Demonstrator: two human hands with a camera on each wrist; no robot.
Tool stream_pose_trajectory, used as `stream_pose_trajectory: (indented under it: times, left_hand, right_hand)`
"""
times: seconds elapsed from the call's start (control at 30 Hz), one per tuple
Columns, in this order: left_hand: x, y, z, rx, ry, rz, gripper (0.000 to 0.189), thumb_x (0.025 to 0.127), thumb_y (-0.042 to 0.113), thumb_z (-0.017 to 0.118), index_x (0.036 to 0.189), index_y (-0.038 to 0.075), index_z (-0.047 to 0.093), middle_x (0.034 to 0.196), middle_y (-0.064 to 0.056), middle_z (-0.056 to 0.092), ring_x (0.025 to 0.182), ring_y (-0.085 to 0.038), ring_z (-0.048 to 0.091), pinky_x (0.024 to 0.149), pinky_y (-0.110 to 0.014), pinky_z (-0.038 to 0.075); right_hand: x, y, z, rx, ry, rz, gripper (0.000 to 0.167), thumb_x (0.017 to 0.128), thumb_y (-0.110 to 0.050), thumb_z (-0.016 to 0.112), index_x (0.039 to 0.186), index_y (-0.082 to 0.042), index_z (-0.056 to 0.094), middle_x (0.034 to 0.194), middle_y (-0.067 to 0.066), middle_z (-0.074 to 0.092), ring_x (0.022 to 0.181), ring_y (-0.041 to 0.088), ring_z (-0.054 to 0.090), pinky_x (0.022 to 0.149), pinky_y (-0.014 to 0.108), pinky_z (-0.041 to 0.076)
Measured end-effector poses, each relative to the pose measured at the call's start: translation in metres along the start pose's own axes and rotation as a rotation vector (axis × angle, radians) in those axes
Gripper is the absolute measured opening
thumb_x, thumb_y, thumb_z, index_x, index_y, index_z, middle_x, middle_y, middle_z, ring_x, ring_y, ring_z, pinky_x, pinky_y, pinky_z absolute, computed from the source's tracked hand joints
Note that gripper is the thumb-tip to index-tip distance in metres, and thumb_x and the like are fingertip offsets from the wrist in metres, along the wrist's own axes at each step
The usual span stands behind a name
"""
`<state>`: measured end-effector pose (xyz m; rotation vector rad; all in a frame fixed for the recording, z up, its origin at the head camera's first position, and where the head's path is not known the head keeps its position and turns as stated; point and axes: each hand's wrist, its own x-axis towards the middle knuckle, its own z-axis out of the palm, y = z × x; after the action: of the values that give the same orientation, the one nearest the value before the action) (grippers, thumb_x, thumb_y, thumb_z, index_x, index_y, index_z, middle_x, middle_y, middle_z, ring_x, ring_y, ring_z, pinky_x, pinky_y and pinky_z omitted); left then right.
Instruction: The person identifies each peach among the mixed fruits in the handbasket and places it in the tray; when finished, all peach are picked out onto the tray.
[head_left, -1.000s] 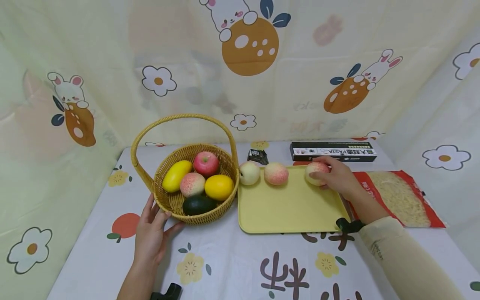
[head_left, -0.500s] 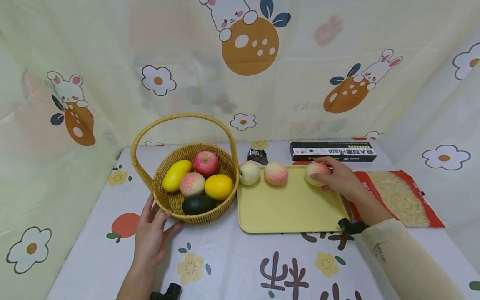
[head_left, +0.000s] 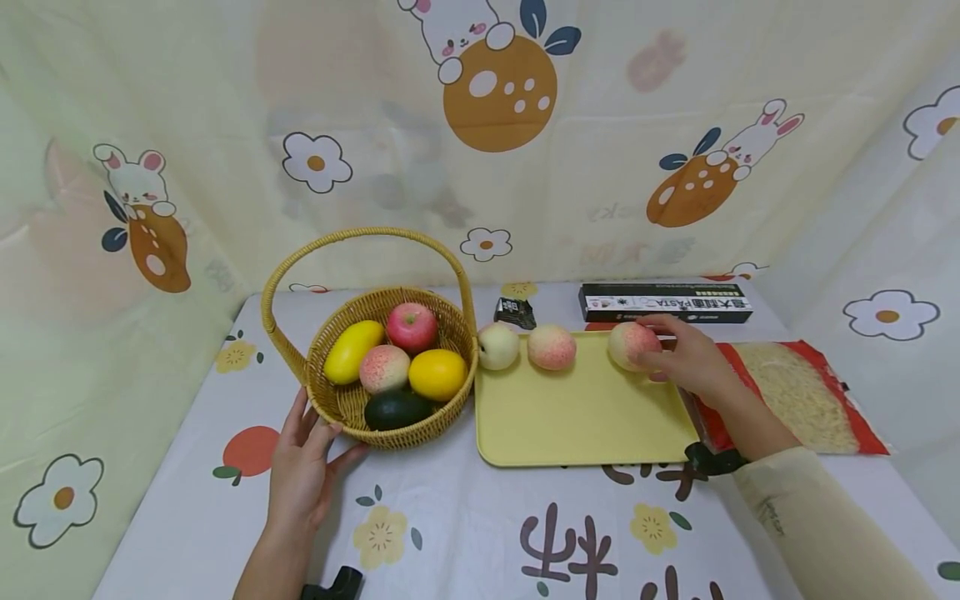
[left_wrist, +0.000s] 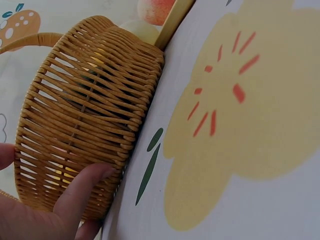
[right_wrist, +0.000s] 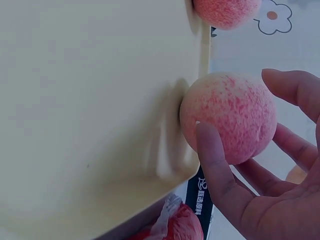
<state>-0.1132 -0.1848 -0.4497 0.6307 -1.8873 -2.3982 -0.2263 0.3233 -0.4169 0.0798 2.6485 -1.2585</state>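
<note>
My left hand (head_left: 300, 479) rests against the near left side of a wicker basket (head_left: 442, 423), its thumb (left_wrist: 82, 190) lying along the woven wall. Inside the basket sit a red apple (head_left: 412, 327), a yellow mango (head_left: 354, 352), a peach (head_left: 384, 369), a lemon (head_left: 438, 375) and a dark green avocado (head_left: 397, 410). My right hand (head_left: 690, 358) is loosely spread around a pink peach (right_wrist: 230, 115) at the back right of a yellow tray (head_left: 585, 425). In the right wrist view the palm stands off the peach, with the thumb in front of it. Another peach (head_left: 552, 347) and a pale one (head_left: 498, 346) sit along the tray's back left.
Behind the tray lies a black pasta box (head_left: 666, 303), with a small black packet (head_left: 516, 312) to its left. A red and clear bag of pasta (head_left: 798, 396) lies right of the tray, under the right forearm. A patterned curtain (head_left: 555, 208) hangs behind the table.
My right hand has shifted slightly right and loosened from the peach, which stays at the tray's back right. The left hand and the basket have not moved.
</note>
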Motion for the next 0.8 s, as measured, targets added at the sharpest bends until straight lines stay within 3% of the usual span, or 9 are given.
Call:
stream_pose_trajectory:
  times: [0.17, 0.5, 0.8]
  left_hand:
    - [0.000, -0.001, 0.000, 0.004, 0.009, 0.001, 0.080, 0.106, 0.008, 0.050, 0.166, 0.049, 0.020, 0.176, 0.003, 0.025, 0.148, -0.029, 0.047, 0.092, -0.047, 0.063]
    - [0.001, -0.004, 0.000, -0.003, 0.002, 0.004, 0.080, 0.106, 0.007, 0.050, 0.167, 0.048, 0.019, 0.176, 0.003, 0.024, 0.149, -0.029, 0.047, 0.091, -0.046, 0.064]
    - [0.000, -0.003, 0.000, -0.004, 0.000, 0.009, 0.080, 0.105, 0.007, 0.049, 0.167, 0.048, 0.019, 0.176, 0.002, 0.025, 0.147, -0.028, 0.048, 0.091, -0.044, 0.065]
  right_hand:
    - [-0.003, 0.003, -0.003, 0.035, 0.000, -0.021, 0.071, 0.099, -0.025, 0.074, 0.159, -0.007, 0.039, 0.161, 0.027, 0.040, 0.134, 0.048, 0.053, 0.087, 0.042, 0.067]
    - [-0.011, 0.007, -0.006, 0.017, 0.013, -0.034, 0.074, 0.099, -0.027, 0.074, 0.160, -0.006, 0.038, 0.162, 0.029, 0.039, 0.135, 0.051, 0.053, 0.083, 0.039, 0.067]
    - [-0.028, -0.005, -0.007, -0.030, 0.038, -0.036, 0.075, 0.099, -0.029, 0.074, 0.161, -0.010, 0.038, 0.165, 0.026, 0.038, 0.142, 0.051, 0.047, 0.084, 0.038, 0.067]
